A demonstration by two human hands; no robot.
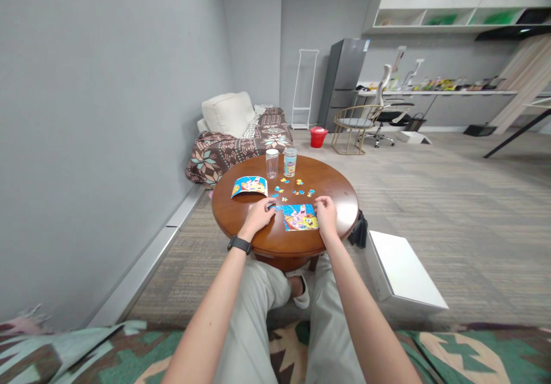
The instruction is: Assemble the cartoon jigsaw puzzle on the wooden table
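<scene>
A partly assembled cartoon jigsaw puzzle (300, 217) lies flat near the front of the round wooden table. At its left side, my left hand (259, 216), with a black watch on the wrist, pinches a small blue puzzle piece (272, 204). My right hand (326, 214) rests against the puzzle's right edge with its fingers curled; whether a piece is between them is hidden. Several loose puzzle pieces (299, 192) are scattered beyond the puzzle. A curved picture sheet (249, 186) with a similar cartoon stands to the left, behind my left hand.
On the far part of the round table (241, 223) stand a clear jar (272, 164) with a white lid and a cartoon-printed jar (290, 162). A white box (404, 266) sits on the floor at right. Beyond are a covered sofa (241, 143) and a red bucket (318, 137).
</scene>
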